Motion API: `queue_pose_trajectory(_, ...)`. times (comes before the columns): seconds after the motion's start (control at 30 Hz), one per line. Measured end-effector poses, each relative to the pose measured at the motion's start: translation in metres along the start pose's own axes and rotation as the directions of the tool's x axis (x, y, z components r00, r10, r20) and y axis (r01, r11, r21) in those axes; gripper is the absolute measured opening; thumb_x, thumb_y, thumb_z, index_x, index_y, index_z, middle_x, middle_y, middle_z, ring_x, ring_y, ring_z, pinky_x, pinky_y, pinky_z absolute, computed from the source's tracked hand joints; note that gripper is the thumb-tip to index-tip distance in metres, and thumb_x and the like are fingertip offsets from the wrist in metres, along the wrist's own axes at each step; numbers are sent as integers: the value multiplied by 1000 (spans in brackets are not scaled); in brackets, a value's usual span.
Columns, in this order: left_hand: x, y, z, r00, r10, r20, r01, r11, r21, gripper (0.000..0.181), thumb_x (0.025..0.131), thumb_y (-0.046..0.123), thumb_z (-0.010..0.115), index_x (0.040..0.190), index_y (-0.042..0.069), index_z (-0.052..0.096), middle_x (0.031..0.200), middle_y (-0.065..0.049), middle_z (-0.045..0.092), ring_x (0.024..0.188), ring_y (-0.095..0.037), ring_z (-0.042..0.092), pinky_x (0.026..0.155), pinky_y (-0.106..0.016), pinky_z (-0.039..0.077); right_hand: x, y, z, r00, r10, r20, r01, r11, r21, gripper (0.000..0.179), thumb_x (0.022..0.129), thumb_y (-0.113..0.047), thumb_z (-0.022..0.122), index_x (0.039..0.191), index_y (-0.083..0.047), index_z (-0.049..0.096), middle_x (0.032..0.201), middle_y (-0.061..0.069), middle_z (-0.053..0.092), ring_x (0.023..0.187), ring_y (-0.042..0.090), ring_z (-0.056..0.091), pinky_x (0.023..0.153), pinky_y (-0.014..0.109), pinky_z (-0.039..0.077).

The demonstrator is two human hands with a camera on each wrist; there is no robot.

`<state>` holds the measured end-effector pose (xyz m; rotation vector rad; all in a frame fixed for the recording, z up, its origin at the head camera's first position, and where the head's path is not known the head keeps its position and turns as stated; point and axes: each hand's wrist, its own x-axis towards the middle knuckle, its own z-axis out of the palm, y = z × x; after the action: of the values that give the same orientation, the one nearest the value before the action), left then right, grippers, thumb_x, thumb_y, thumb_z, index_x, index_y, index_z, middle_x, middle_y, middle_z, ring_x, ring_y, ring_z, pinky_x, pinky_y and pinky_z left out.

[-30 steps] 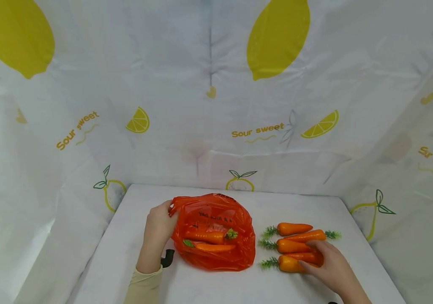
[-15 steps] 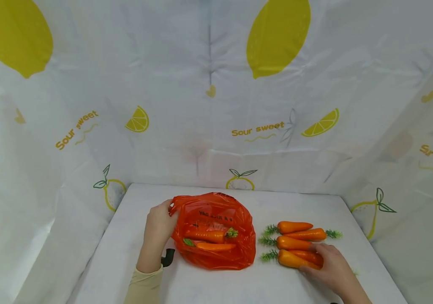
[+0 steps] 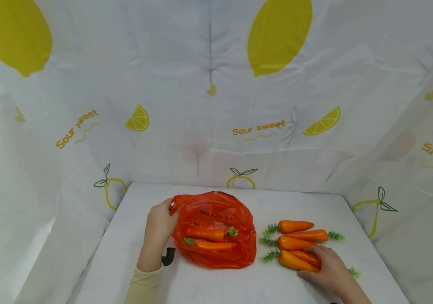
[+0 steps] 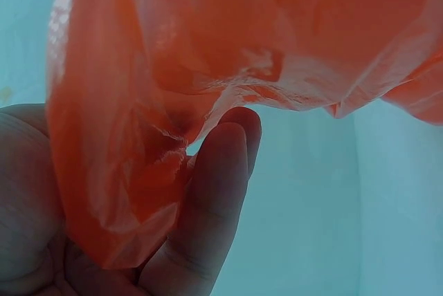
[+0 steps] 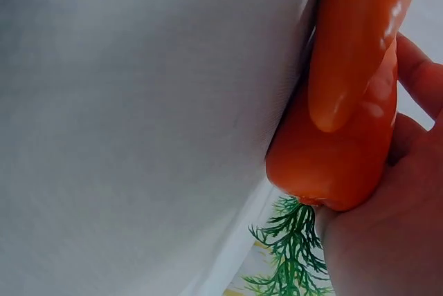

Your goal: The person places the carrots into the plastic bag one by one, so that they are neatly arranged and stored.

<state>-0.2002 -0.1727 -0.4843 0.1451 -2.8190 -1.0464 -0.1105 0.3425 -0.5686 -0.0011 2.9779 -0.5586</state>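
My left hand [image 3: 160,223] pinches the gathered left edge of a red plastic bag [image 3: 216,261]; the left wrist view shows its thin film [image 4: 118,192] bunched between thumb and fingers. Inside the bag's mouth lie two carrots, an upper one [image 3: 205,234] and a lower one [image 3: 216,246]. To the right, my right hand [image 3: 330,268] curls round a carrot [image 3: 310,257] whose leafy end sticks out behind the palm. Its thumb touches the tip of the nearest carrot [image 3: 294,260]. In the right wrist view, a tapered tip [image 5: 332,102] overlaps the blunt-ended carrot [image 5: 325,164] against my palm.
Three more carrots, a far one [image 3: 296,226], one with leaves pointing right [image 3: 311,235] and one below [image 3: 292,243], lie beyond my right hand. A black curved piece [image 3: 168,256] shows by my left wrist. Lemon-print sheeting [image 3: 186,156] walls in the white table [image 3: 269,291].
My right hand has drawn slightly toward me, and its carrot's leaves now show. The nearest carrot has swung its tip toward me. My left hand and the bag stay put.
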Motion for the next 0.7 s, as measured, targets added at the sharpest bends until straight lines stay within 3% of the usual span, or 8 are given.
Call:
queue_pose_trajectory(0.4,1,0,1,1000,0,-3,0,1000,-9,52,106,21,77,152,1,65,137,-23,76,113,-37,79,94,-51,67,0,-2,-2,999,-33,-4,32,998,-61,97,73,-73,94,138,-5,71,141,28,70,131,56,63,106,75,52)
queue_pose_trajectory(0.7,2,-2,2,1000,22,-12,-22,1000,-8,49,106,20,76,150,0,67,135,-23,77,110,-37,79,94,-52,68,0,-1,-10,1000,-25,-12,24,997,-76,90,71,-74,94,129,-8,75,133,24,73,122,49,68,102,73,55)
